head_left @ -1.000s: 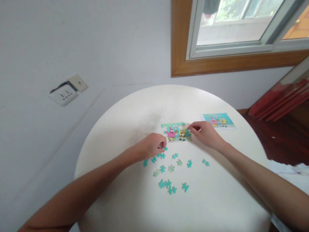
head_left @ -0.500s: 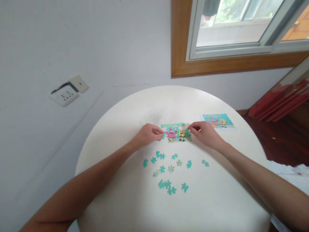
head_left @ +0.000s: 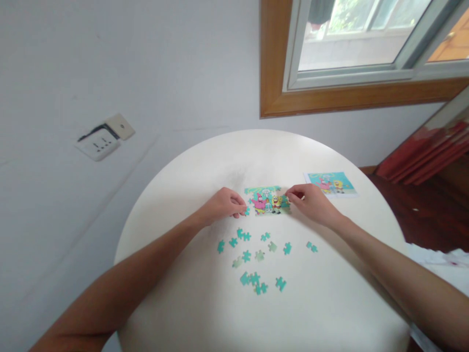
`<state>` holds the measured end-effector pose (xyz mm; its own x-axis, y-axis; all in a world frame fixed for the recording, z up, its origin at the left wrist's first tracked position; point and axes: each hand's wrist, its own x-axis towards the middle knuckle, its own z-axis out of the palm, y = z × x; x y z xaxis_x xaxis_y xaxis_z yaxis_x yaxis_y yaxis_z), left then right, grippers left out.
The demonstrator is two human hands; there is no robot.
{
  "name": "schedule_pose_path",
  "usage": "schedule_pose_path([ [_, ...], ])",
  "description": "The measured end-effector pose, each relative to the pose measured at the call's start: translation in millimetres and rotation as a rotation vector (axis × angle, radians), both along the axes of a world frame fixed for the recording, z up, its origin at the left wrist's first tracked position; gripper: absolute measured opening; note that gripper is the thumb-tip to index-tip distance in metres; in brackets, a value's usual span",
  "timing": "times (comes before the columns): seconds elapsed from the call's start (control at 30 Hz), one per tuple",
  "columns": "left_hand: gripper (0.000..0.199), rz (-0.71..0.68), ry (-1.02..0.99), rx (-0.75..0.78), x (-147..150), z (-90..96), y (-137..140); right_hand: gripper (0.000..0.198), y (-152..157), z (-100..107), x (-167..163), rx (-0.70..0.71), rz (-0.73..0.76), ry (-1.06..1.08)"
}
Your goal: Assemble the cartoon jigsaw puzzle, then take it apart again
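Note:
A partly assembled cartoon jigsaw puzzle (head_left: 261, 203) lies on the white round table between my hands. My left hand (head_left: 229, 203) is at its left side, fingers pinched on a small teal puzzle piece (head_left: 247, 210) that sits just apart from the joined pieces. At the right edge of the puzzle, my right hand (head_left: 309, 199) has thumb and forefinger closed together, touching the pieces there; whether it grips a separate piece is hidden by the fingers.
Several loose teal and pale green pieces (head_left: 246, 256) are scattered on the near part of the table (head_left: 190, 303). A printed reference picture (head_left: 339, 186) lies behind my right hand. Beyond the table's far edge is the wall with a wood-framed window (head_left: 271, 98).
My left hand has drawn slightly left and down with the teal piece, away from the puzzle's left edge. My right hand stays in place.

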<state>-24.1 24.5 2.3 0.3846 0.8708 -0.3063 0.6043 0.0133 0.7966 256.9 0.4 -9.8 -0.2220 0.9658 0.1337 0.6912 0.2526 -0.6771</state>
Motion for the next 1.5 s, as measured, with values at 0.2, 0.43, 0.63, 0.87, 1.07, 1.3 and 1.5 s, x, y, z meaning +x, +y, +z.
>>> schedule_pose_path([
  [0.2,0.016,-0.020,0.008,-0.006,-0.7,1.5,-0.5,0.025,-1.2,0.8,-0.4,0.004,0.000,0.014],
  [0.43,0.016,-0.026,0.016,-0.022,-0.3,3.0,-1.7,0.025,-1.0,2.6,-1.0,-0.002,0.001,0.010],
  [0.63,0.018,-0.053,0.059,0.011,-0.7,6.6,-2.1,0.024,-0.7,0.8,-0.5,-0.007,0.000,0.010],
  [0.87,0.014,-0.145,0.142,0.267,-4.9,-3.7,-1.8,0.024,-0.6,1.8,0.2,-0.001,0.006,0.014],
  [1.07,0.024,-0.200,0.216,0.342,-4.8,-5.7,-6.3,0.023,-0.3,1.7,-0.1,-0.003,-0.017,0.016],
  [1.3,0.022,-0.200,0.291,0.384,0.4,0.4,-10.8,0.023,-0.3,2.2,-0.1,0.016,-0.017,0.042],
  [1.5,0.014,-0.223,0.275,0.371,0.1,1.0,-11.0,0.022,-0.4,4.4,0.7,0.017,-0.020,0.057],
])
